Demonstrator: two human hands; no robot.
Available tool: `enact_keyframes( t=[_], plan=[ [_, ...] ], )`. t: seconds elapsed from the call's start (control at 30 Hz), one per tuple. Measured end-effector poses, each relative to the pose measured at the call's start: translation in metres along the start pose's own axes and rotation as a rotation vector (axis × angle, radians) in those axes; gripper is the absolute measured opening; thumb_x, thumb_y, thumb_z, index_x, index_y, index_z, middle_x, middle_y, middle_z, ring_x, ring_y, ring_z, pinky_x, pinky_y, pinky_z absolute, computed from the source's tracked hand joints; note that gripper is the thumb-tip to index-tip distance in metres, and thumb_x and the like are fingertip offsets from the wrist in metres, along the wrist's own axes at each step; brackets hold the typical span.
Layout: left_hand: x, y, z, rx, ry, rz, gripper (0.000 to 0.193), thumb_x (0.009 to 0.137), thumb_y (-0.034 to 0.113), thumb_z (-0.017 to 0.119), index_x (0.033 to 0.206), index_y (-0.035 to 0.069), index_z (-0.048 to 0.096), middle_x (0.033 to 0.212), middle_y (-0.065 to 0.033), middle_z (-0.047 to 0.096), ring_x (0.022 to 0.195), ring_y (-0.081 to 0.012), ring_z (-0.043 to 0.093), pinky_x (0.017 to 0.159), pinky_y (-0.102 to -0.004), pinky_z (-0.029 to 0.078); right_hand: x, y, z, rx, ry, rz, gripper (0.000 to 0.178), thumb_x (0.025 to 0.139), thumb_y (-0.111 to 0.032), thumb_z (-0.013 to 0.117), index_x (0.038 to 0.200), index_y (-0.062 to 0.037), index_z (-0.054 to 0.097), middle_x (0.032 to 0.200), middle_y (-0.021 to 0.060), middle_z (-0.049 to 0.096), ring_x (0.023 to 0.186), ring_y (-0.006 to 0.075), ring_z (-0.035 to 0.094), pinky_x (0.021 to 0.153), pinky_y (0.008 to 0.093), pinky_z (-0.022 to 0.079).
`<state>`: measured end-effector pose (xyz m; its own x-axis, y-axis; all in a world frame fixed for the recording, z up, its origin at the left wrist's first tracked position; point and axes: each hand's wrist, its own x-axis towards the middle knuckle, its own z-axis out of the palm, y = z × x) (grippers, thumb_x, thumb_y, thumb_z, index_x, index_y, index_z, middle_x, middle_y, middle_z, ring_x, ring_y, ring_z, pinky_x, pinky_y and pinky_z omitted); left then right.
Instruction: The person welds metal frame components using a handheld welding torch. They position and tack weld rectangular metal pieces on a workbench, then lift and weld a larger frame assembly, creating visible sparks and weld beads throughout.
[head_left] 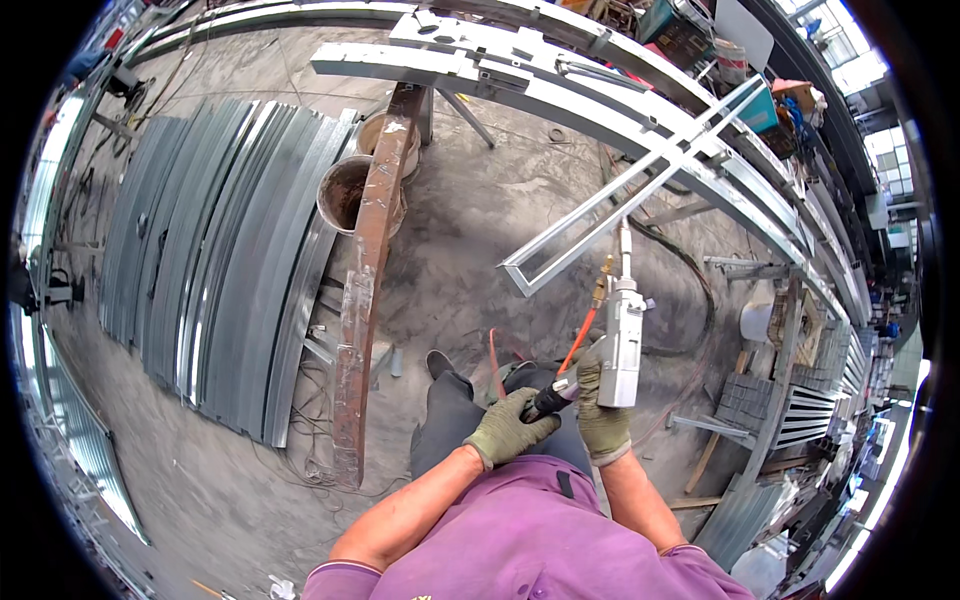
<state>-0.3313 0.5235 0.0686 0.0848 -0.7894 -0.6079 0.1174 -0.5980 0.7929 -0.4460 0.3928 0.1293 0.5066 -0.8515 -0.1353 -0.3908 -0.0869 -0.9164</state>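
Note:
Olive work gloves cover both of my hands. My right hand (606, 405) is closed round the lower part of a silver, box-bodied welding gun (625, 340), which points away from me with its long narrow nozzle uppermost. In my left hand (513, 428), fingers wrapped, is a black cylindrical grip (545, 402) with a metal end. Whether this grip joins the gun is hidden behind my right hand. Beside the gun runs an orange hose (580, 340) with brass fittings (602, 283). Ahead of the nozzle, a narrow metal frame (600, 212) lies across long steel beams.
A rusty steel beam (368, 275) stretches forward on my left, next to a bucket (343, 192). Farther left lie long grey metal profiles (215, 260). Cables (690, 262) trail over the floor. Stacked metal pieces (745, 405) and racks stand at right.

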Motion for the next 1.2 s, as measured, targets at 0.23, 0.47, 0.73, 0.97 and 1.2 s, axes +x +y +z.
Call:
enact_keyframes(
  t=[0.23,0.47,0.73,0.97,1.2],
  plan=[
    [0.003,-0.043,0.047,-0.017,0.088,0.038,0.040,0.094,0.027,0.082,0.122,0.003,0.067,0.105,-0.0136,0.077,0.097,-0.0277,0.074,0.090,-0.0410,0.057,-0.007,0.027,-0.001,-0.214,-0.175,-0.325,0.016,0.098,-0.017,0.077,0.109,-0.0061,0.072,0.097,0.0118,0.072,0.088,0.0346,0.070,0.078,0.0443,0.058],
    [0.007,-0.037,0.078,0.085,-0.079,-0.056,0.041,0.097,0.023,0.079,0.131,0.002,0.068,0.116,-0.0164,0.078,0.106,-0.0245,0.075,0.096,-0.0392,0.057,-0.040,0.039,-0.037,-0.072,-0.033,-0.092,0.016,0.101,-0.019,0.078,0.109,-0.0074,0.071,0.094,0.0095,0.071,0.083,0.0289,0.070,0.074,0.0410,0.056],
    [-0.014,0.027,0.062,0.107,-0.283,-0.094,0.046,0.097,0.033,0.080,0.127,0.001,0.067,0.108,-0.0177,0.079,0.100,-0.0289,0.077,0.090,-0.0409,0.059,-0.067,0.024,-0.047,0.012,0.114,0.152,0.030,0.107,-0.024,0.074,0.129,-0.0040,0.071,0.111,0.0101,0.075,0.100,0.0254,0.072,0.085,0.0387,0.057],
    [-0.051,0.009,0.053,0.054,-0.286,-0.188,0.044,0.101,0.042,0.076,0.117,0.001,0.070,0.080,-0.0087,0.074,0.072,-0.0193,0.072,0.069,-0.0379,0.056,-0.056,0.031,-0.002,0.013,0.085,0.009,0.020,0.099,-0.013,0.080,0.114,-0.0002,0.076,0.086,0.0100,0.075,0.072,0.0201,0.072,0.066,0.0358,0.057],
    [-0.051,0.010,0.035,-0.130,-0.380,-0.387,0.050,0.104,0.044,0.074,0.125,0.000,0.066,0.086,-0.0084,0.073,0.069,-0.0143,0.068,0.065,-0.0340,0.056,-0.041,0.024,0.023,-0.035,0.030,0.058,0.019,0.097,-0.014,0.082,0.111,-0.0014,0.077,0.089,0.0110,0.078,0.076,0.0231,0.077,0.068,0.0366,0.059]
  ],
)
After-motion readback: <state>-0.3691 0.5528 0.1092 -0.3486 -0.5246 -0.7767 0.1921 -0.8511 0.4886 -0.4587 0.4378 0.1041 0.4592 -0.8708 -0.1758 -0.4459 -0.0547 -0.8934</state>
